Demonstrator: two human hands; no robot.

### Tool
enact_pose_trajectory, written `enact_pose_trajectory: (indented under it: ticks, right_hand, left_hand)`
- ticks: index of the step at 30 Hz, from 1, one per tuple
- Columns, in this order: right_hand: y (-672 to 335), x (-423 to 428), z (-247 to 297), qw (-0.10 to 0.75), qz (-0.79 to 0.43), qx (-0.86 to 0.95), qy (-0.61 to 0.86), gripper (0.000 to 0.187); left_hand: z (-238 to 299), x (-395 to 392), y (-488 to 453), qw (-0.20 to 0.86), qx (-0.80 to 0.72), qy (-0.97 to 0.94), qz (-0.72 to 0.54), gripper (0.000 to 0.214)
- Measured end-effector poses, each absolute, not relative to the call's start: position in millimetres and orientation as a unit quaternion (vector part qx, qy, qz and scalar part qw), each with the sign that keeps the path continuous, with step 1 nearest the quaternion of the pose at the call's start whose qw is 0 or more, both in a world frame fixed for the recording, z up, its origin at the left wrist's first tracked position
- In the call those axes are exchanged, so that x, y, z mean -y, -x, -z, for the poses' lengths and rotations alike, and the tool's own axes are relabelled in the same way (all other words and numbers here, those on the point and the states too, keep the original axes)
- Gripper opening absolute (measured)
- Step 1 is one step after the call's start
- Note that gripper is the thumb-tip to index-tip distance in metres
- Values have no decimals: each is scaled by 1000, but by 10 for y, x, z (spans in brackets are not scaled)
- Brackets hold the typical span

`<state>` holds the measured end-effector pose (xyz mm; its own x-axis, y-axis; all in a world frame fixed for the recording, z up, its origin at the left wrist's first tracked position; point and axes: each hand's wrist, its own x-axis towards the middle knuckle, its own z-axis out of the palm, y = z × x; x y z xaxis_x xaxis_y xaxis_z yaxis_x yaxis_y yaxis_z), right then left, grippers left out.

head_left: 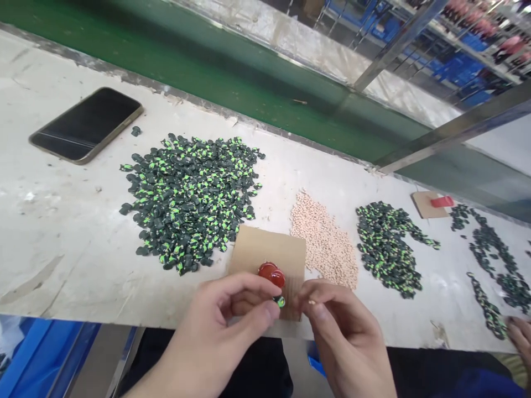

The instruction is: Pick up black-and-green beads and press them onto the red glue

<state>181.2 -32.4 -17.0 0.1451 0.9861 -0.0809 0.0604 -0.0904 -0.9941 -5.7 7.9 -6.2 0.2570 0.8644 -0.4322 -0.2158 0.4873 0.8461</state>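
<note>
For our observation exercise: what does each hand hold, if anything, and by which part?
The left hand pinches a small black-and-green piece by one end, between thumb and forefinger. The right hand seems to pinch a tiny pale pellet; too small to be sure.

phone (86, 125) lies left of the large parts pile (188, 202); cardboard (265, 251) before it, pellet heap (326, 243) right of cardboard.

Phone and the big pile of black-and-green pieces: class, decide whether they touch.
Apart. The head view shows a strip of bare white table between the phone and the pile; one stray piece lies near the phone, clear of both.
</note>
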Motion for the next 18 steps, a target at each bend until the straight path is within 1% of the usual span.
enact_pose_trajectory:
  ticks: [3,6,9,14,18]
  right_hand:
    - [-1783,347,123,496,-481,452,564,6]
    - [-1755,376,86,482,-458,475,577,7]
    - [-1725,395,69,481,-438,479,589,6]
    - [-1661,409,71,499,-447,440,598,5]
    - [-1656,383,32,498,-452,459,581,10]
  left_hand:
    - [46,-79,-1,775,-435,-279,-364,9]
    - [83,-44,-16,798,-419,-254,-351,12]
    - [123,2,-12,801,-418,-249,-349,12]
    - [190,69,-10,806,-397,-249,-362,6]
    - [170,42,11,801,-405,-260,-355,6]
